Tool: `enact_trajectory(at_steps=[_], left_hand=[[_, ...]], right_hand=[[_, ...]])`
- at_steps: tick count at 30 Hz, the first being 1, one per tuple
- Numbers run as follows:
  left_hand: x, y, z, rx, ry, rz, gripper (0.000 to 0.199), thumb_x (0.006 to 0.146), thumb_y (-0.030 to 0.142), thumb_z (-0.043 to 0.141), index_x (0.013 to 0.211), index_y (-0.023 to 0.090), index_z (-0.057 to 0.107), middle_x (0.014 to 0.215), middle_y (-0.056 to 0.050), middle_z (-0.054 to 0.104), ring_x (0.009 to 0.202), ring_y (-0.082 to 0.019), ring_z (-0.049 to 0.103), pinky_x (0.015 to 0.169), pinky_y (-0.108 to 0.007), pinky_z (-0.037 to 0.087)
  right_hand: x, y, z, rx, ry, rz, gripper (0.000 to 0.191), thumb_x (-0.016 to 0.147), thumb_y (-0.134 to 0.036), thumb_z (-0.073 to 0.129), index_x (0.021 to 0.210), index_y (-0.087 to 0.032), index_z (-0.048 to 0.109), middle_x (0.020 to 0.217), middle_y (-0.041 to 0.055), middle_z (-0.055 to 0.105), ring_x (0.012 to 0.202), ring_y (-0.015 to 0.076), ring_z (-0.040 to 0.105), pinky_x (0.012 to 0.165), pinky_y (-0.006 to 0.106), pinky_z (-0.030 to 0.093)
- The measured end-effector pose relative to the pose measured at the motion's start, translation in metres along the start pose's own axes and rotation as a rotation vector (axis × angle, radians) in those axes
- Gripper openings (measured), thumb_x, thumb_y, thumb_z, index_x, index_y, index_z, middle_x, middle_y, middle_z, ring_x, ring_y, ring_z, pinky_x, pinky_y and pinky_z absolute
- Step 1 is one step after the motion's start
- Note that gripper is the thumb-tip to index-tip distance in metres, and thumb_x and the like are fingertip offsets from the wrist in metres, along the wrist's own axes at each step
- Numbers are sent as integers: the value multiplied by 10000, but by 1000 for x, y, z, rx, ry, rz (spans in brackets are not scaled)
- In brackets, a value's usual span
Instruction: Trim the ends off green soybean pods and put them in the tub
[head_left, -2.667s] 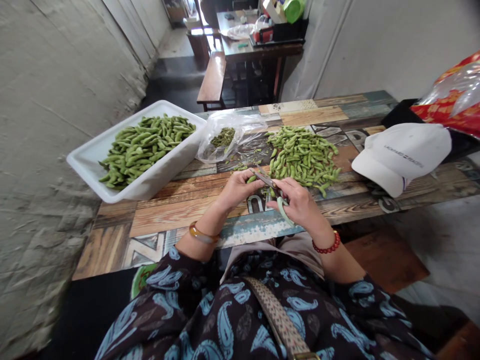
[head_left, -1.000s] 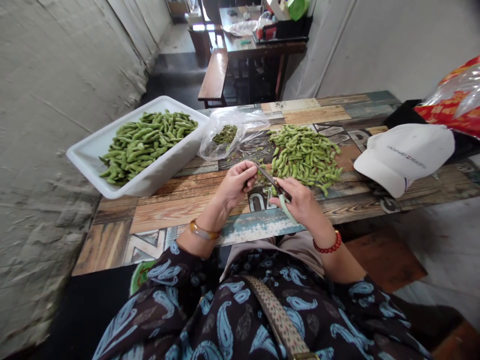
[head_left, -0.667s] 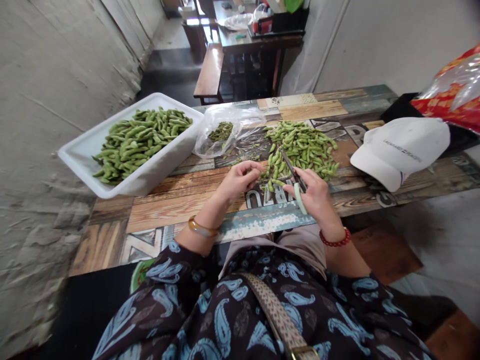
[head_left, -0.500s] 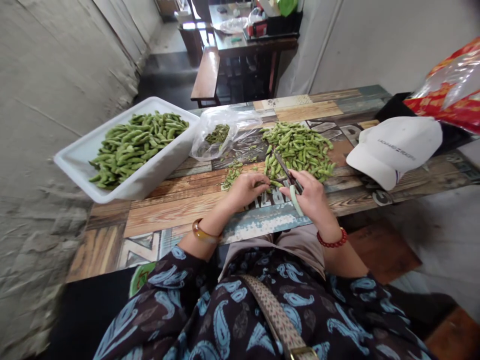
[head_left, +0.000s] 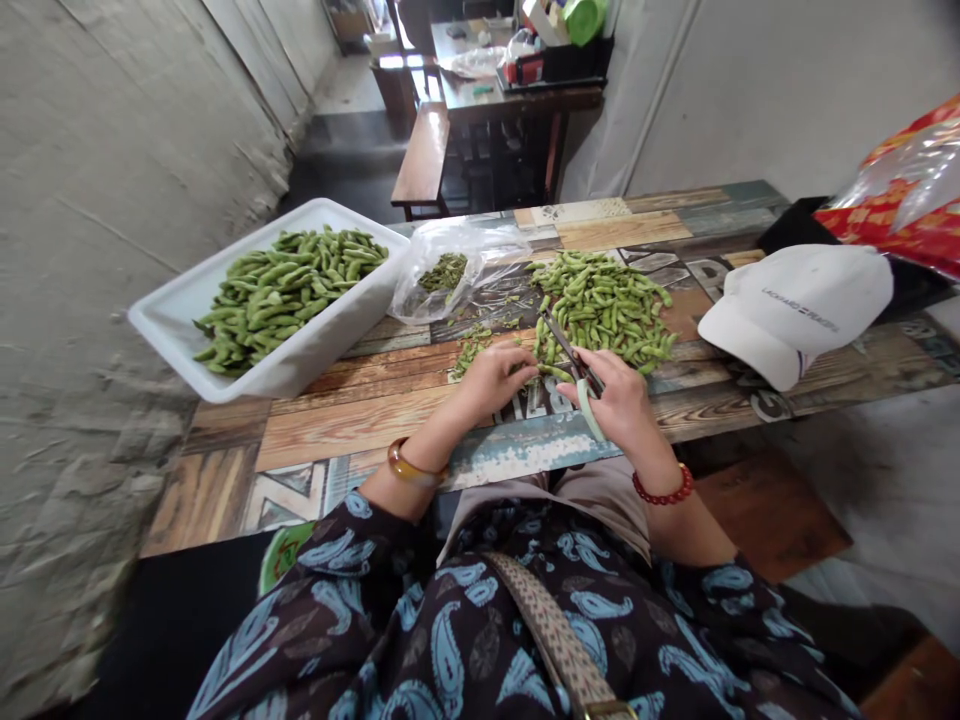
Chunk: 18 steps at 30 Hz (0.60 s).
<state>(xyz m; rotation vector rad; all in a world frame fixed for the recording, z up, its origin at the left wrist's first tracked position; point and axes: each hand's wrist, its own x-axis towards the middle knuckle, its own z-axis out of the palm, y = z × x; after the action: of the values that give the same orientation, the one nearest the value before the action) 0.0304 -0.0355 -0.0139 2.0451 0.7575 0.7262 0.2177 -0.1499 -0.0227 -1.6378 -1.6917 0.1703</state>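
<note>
My left hand [head_left: 496,380] is closed in a pinch low over the table, its fingertips at the end of a green edamame pod [head_left: 555,373]. My right hand [head_left: 619,392] grips a pair of scissors [head_left: 557,332] with pale green handles, the dark blades pointing away from me and to the left. Just beyond the blades lies a loose pile of edamame pods [head_left: 604,305]. Small trimmed green bits [head_left: 471,350] are scattered beyond my left hand. My fingers hide part of the pinched pod and of the scissor handles.
A white plastic tub [head_left: 300,375] holding many edamame pods stands at the left. Beside it, a clear plastic bag [head_left: 409,295] contains green scraps. A white cap [head_left: 806,305] and a red plastic package [head_left: 900,200] lie at the right of the patterned wooden table [head_left: 322,425].
The whole view has shifted slightly to the right. Both hands stay nearly in place over the table, the scissors still in my right hand.
</note>
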Motion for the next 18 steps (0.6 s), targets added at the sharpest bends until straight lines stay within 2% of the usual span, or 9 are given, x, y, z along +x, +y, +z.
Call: enact_trajectory(at_steps=[3,6,8,11,18], left_hand=[[-1,3,-10,-339,71,-150,187,808,339,707,769,157,690,663,-8,581,594,-106,476,570,-212,367],[-3,5,-16,-653,4,-291,314,785,444,733,815,146,638,657,12,572,463,-44,356,444,-188,228],[-4,6,-17,-773,-38,-313,351,753,445,770,848,137,631,725,-8,616,455,-26,370,429,-178,204],[-4,6,-15,-822,-62,-308,356,737,425,794,873,127,653,735,-15,626,464,-20,394,433,-168,224],[-6,8,-12,-748,-68,-279,359,708,413,816,873,112,714,574,25,535,457,-38,366,438,-178,264]], right_hand=[[-1,-1,1,-6,2,14,455,880,-415,661,1283,-206,629,1066,122,666,948,277,656,838,418,561],[-2,-3,2,8,-4,17,467,873,-409,671,1294,-213,619,1090,116,654,929,261,655,840,407,564],[-2,-5,5,33,-26,5,501,856,-403,696,1309,-210,607,1107,113,647,908,248,654,836,398,566],[-3,-8,8,74,-73,-14,544,828,-378,728,1330,-220,592,1128,105,634,843,223,646,807,387,573],[-2,-15,14,103,-121,-27,558,819,-338,725,1348,-240,578,1151,94,610,805,204,631,812,394,585]])
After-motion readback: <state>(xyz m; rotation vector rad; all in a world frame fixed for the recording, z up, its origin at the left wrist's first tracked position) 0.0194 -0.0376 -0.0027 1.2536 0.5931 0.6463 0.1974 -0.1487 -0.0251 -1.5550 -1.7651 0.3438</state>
